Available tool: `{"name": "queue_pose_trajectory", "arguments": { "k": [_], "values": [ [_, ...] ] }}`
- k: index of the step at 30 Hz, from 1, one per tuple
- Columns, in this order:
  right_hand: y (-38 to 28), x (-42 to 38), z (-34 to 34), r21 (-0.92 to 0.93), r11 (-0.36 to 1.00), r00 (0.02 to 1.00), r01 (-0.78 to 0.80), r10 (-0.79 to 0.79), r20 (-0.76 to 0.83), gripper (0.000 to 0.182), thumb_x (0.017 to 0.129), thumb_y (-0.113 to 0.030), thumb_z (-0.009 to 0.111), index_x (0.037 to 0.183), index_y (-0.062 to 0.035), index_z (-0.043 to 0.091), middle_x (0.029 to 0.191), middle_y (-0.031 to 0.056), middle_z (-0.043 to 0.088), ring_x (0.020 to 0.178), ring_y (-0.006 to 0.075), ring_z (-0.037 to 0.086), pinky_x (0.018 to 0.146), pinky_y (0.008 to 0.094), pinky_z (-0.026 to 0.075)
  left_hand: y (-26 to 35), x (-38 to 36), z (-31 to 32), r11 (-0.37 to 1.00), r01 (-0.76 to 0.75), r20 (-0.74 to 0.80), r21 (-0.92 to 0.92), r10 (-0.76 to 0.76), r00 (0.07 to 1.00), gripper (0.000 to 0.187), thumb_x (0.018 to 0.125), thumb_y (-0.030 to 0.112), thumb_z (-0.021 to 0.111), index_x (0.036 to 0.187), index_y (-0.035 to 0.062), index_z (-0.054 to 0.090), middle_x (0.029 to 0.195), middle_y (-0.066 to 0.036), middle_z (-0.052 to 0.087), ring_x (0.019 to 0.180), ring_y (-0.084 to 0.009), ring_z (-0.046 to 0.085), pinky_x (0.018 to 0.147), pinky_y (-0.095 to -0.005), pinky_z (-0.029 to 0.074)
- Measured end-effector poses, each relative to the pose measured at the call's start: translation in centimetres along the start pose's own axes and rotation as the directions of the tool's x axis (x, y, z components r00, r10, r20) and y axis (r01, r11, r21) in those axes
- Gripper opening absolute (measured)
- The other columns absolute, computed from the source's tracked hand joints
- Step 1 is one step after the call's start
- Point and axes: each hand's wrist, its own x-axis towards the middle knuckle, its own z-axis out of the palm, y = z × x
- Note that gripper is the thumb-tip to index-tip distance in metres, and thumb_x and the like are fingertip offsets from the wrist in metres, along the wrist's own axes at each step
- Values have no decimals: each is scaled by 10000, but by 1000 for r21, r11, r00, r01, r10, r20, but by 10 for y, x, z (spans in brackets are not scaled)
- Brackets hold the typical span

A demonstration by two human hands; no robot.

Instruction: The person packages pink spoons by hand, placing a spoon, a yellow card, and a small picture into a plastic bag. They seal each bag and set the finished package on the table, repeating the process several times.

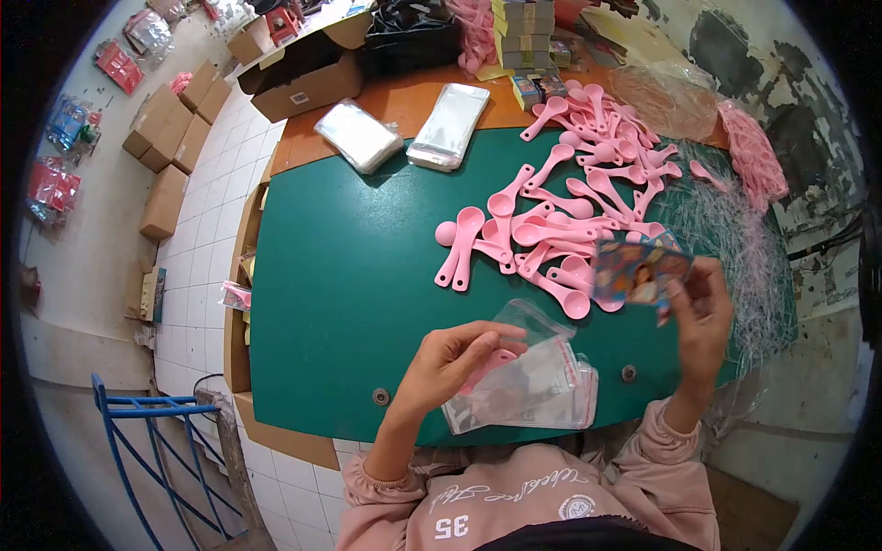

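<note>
My right hand (703, 308) pinches a small printed card (640, 273) at its right edge, above the lower right of the pink spoon pile. My left hand (459, 360) is closed around the handle end of a pink spoon (491, 367), over a stack of clear plastic bags (537, 399) near the table's front edge. The open flap of a clear bag (535, 320) rises by my left fingertips. Many pink spoons (551, 234) lie heaped on the green table (349, 275) beyond my hands.
Two stacks of clear bags (358, 136) (448, 127) lie at the back. Behind them stand an open cardboard box (308, 87) and bundled card stacks (525, 46). Tangled clear plastic strands (744, 266) lie at the right. A blue metal frame (165, 441) stands at lower left.
</note>
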Motion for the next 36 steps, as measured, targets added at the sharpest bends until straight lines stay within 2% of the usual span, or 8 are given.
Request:
{"name": "queue_pose_trajectory", "arguments": {
  "k": [5, 7, 15, 18, 25, 28, 34, 36],
  "values": [
    [-28, -14, 29, 176, 984, 968, -15, -29, 248, 161, 795, -2, 600, 949, 4, 552, 802, 37, 590, 677, 86, 578, 553, 205, 463, -2, 0, 2, 1000, 12, 28, 18, -12, 1000, 274, 941, 149, 423, 1048, -40, 589, 883, -101, 652, 820, -112, 599, 730, -219, 478],
    [-32, -10, 31, -43, 989, 900, 140, -109, 423, 152, 765, 28, 602, 916, 16, 590, 793, 66, 607, 653, 100, 583, 555, 221, 465, 0, 0, -2, 995, 35, 45, 91, -39, 998, 267, 936, 153, 437, 1030, -38, 599, 868, -95, 655, 807, -109, 603, 719, -220, 479],
    [-45, -8, 25, -149, 967, 879, 206, -116, 463, 179, 726, 28, 620, 904, 7, 611, 743, 88, 605, 611, 136, 581, 548, 249, 456, -5, -1, 5, 999, 5, 20, 53, -6, 1000, 240, 912, 167, 493, 960, -29, 623, 811, -76, 656, 741, -88, 611, 652, -227, 483],
    [-44, -9, 32, -199, 956, 827, 215, -70, 558, 131, 732, -4, 625, 861, 6, 602, 717, 102, 597, 575, 180, 572, 536, 262, 451, -1, -3, 5, 961, 39, 40, 273, -52, 998, 236, 907, 165, 501, 980, -25, 622, 805, -75, 661, 728, -94, 615, 642, -232, 483],
    [-22, -15, 46, -243, 776, 478, 582, -86, 874, 228, 817, -191, 563, 1016, -84, 537, 830, 81, 539, 715, 293, 566, 600, 385, 464, 0, -6, 16, 924, 14, 159, 382, -81, 984, 424, 881, 189, 545, 1273, 62, 444, 869, -76, 670, 731, -108, 610, 652, -264, 479],
    [-11, -13, 52, -68, 862, 527, 502, -243, 814, 143, 778, -129, 603, 884, -47, 556, 785, 87, 555, 653, 272, 555, 574, 360, 456, 3, -10, 15, 890, 65, 135, 451, -140, 981, 544, 846, 216, 592, 1328, 87, 374, 916, -90, 668, 754, -130, 624, 670, -272, 487],
    [5, -7, 40, -178, 972, 676, -151, 234, 699, 164, 675, -83, 730, 785, -37, 617, 662, -11, 558, 618, 62, 494, 519, 207, 368, -22, -27, -31, 919, 5, 210, 394, -95, 973, 573, 769, 174, 674, 1279, 80, 431, 966, -90, 650, 795, -140, 622, 681, -272, 493],
    [12, -11, 46, -68, 982, 662, -179, 171, 729, 163, 683, -91, 729, 770, -29, 606, 654, -2, 557, 610, 51, 482, 521, 201, 369, -22, -31, -32, 957, 56, 145, 286, -101, 984, 557, 744, 84, 680, 1250, 58, 449, 937, -63, 641, 809, -119, 607, 689, -267, 495]
  ]
}}
